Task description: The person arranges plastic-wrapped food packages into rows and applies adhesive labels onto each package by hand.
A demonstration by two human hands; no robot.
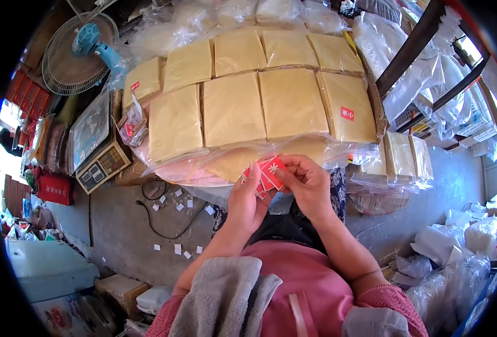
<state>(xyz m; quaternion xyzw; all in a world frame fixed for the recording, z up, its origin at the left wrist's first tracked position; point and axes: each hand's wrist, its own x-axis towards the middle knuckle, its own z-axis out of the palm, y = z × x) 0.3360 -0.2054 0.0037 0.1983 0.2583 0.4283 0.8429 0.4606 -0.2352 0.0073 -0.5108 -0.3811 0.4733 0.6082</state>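
My left hand (pixel 247 196) holds a small fanned stack of red labels (pixel 264 178) with white characters, its thumb on top. From the other side, my right hand (pixel 310 188) pinches the topmost label between thumb and fingers. Just beyond my hands lie several clear flat bags of yellow millet (pixel 233 108), set in two rows. A red sticker (pixel 347 114) is on the front right bag, and another red sticker (pixel 135 86) is on the far left one. The nearest bags' plastic edges (pixel 203 163) hang toward my lap.
A weighing scale (pixel 99 140) and a blue fan (pixel 85 42) stand at the left. Small white paper squares (pixel 177 248) and a black cable (pixel 164 233) lie on the floor. More filled bags (pixel 400 157) and a dark metal rack (pixel 456 84) are at the right.
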